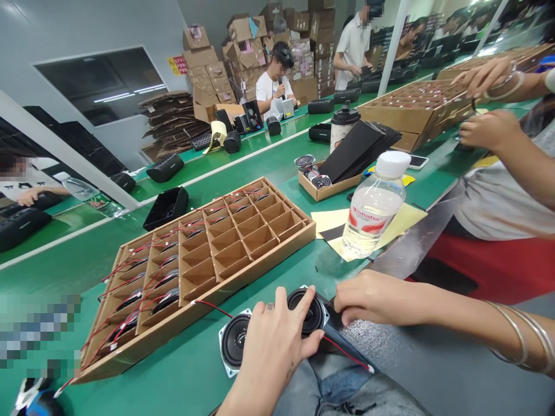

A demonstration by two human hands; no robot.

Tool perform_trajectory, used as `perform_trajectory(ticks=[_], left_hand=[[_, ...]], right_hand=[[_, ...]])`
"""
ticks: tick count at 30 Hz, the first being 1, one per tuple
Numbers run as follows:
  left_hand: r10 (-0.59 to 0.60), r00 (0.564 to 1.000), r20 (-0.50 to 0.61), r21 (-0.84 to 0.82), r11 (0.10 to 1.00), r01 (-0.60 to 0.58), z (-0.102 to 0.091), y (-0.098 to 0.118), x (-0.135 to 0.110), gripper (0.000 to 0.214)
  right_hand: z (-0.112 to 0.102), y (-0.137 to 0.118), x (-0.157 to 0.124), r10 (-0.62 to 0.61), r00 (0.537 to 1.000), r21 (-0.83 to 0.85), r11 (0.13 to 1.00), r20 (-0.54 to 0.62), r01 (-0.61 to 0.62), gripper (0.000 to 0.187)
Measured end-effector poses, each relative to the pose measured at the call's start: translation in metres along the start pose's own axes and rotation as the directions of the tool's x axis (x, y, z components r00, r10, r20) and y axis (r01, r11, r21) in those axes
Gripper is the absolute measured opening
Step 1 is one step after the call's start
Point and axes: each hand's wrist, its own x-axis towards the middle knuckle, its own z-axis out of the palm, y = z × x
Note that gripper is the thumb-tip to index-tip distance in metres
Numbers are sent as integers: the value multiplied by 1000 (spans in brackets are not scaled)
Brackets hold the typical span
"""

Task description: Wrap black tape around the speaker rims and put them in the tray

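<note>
The left hand [277, 346] lies on a round black speaker [304, 312] at the near edge of the green table [182, 375]. Its first finger is stretched over the speaker and its thumb is tucked under the rim. The right hand [370, 297] touches the speaker's far side with its fingers curled down. The fingertips are hidden, so their grip cannot be told. Another speaker [235, 341] sits just beside it. The cardboard tray [260, 271] is close behind, with bare table to the left. A water bottle [373, 208] stands further back.
</note>
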Motion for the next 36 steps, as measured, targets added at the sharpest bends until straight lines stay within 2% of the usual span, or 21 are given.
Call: perform_trajectory(ticks=[2,3,5,7,9,12,15,17,19,21,26,31,34,36], left_hand=[[-73,997,-13,18,997,73,0,3,3,63],[-116,993,-23,29,993,117,0,5,5,63],[-191,981,-42,32,981,192,0,7,9,64],[-234,971,-43,0,972,235,2,7,12,66],[-242,970,-12,-68,968,240,4,3,12,71],[-191,978,83,-215,955,205,4,-10,10,79],[-88,984,153,-357,924,138,0,-28,9,81],[26,991,130,-472,881,39,-1,-40,12,83],[135,989,58,-579,812,-77,-1,-49,16,79],[186,983,6,-630,764,-141,2,-54,21,73],[134,991,3,-646,757,-100,11,-51,22,71],[33,999,1,-650,759,-25,17,-45,12,68],[30,999,-17,-642,766,-34,18,-46,8,73],[39,999,-15,-616,786,-40,19,-47,8,73]], right_hand=[[-3,9,7,109,994,293,950,5,-106,8],[-4,14,10,174,984,447,879,25,-166,9],[-3,23,16,276,959,687,684,66,-244,14],[1,30,20,328,943,812,536,52,-231,17],[8,34,21,378,926,856,482,-9,-189,18],[18,37,21,468,877,864,481,-111,-148,20],[26,37,25,532,817,842,527,-222,-115,21],[27,36,32,525,788,797,599,-322,-73,21],[25,35,40,489,764,733,679,-421,-30,20],[22,33,47,444,749,671,741,-491,1,19],[23,34,49,382,735,604,796,-561,46,17],[36,42,34,406,734,641,766,-544,52,12],[41,48,29,436,731,672,740,-524,40,12],[42,51,29,426,752,684,728,-503,45,13]])
